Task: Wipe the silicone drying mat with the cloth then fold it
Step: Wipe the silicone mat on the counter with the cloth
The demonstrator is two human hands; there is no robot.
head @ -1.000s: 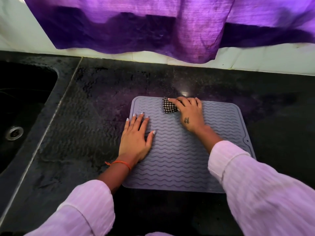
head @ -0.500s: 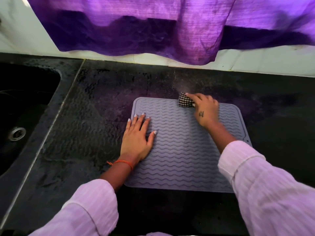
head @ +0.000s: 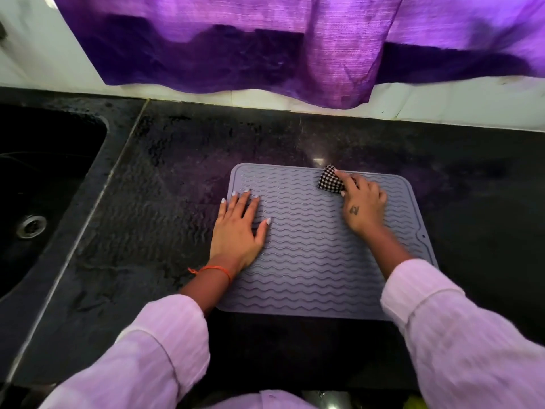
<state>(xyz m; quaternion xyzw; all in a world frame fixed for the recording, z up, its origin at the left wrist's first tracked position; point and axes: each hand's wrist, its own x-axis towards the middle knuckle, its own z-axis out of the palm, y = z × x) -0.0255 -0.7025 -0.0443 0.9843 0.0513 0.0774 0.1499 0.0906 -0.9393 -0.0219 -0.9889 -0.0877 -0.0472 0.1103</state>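
Gripping the cloth (head: pixel 331 182), right hand (head: pixel 363 207) farther right along mat (head: pixel 312 261); left hand (head: pixel 238 231) still flat

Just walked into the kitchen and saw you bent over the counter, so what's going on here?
A person is wiping a grey silicone drying mat that lies flat on the black countertop beside the sink. The left hand presses flat on the mat's left side to steady it. The right hand holds a bunched black-and-white checked cloth against the mat near its far edge. The mat is not yet folded.
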